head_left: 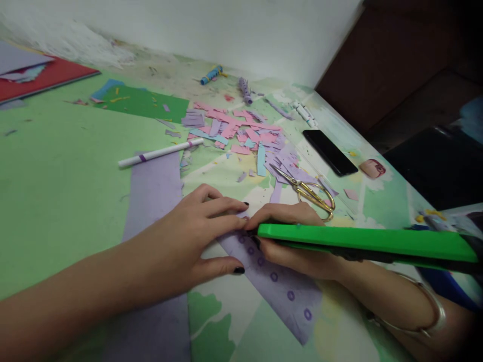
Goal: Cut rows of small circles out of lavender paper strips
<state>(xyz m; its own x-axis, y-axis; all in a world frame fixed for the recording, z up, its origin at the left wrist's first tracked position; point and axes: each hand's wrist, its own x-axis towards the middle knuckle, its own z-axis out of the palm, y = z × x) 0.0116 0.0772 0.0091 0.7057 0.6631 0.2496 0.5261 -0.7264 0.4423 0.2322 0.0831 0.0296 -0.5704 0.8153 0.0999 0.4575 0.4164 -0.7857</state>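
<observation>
Nearest camera: long bright-green, dark-edged implement (pixel 362 242), clamped in fingers of right hand (pixel 304 264). Left hand (pixel 204 226): fingers apart, tips on lilac paper strip (pixel 294 319) beneath both hands. Six small purple rings (pixel 273 272) apparently done; stretch under hands hidden, remainder undeterminable.

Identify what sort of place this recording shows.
Probably a craft table by a white wall, perhaps in a home or workroom. Gold-handled scissors, pink and purple paper scraps and a ring-marked purple strip suggest it.
</observation>
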